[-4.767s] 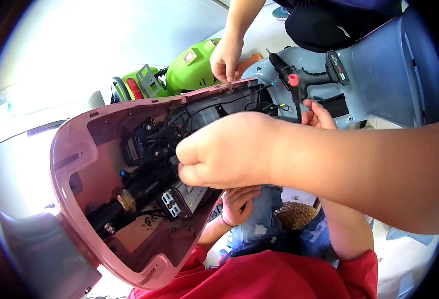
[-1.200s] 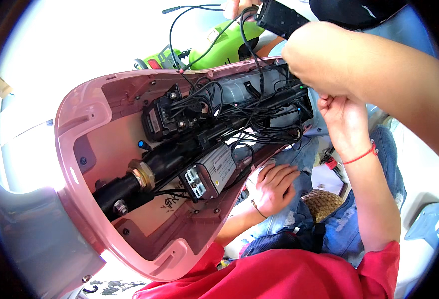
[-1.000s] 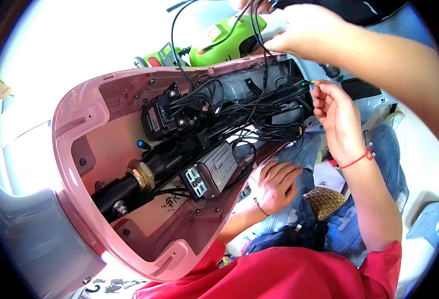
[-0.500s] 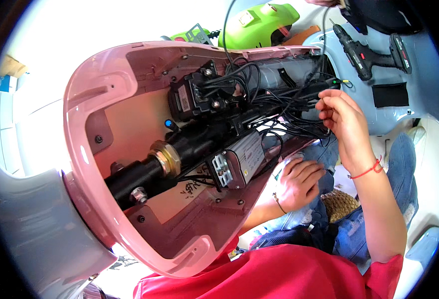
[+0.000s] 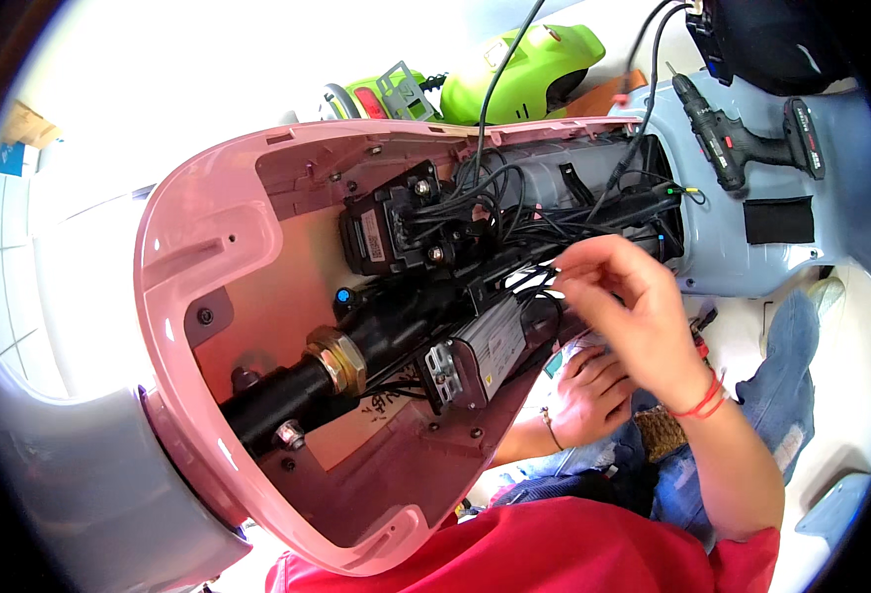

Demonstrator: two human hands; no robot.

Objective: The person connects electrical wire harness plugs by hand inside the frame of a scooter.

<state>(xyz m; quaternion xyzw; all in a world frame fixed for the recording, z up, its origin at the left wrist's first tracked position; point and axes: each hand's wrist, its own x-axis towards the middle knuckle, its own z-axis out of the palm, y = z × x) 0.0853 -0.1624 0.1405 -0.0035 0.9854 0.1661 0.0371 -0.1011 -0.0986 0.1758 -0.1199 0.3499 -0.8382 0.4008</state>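
- My right hand [image 5: 633, 316] is up at the black wires [image 5: 524, 212] inside the pink shell [image 5: 208, 227], fingertips pinched on thin wires by the silver box [image 5: 480, 351].
- My left hand [image 5: 588, 395] sits lower, under the shell's edge, fingers curled; can't tell if it's holding anything.
- A cordless drill [image 5: 742, 148] lies on the grey-blue panel [image 5: 830, 237], well apart from both hands.
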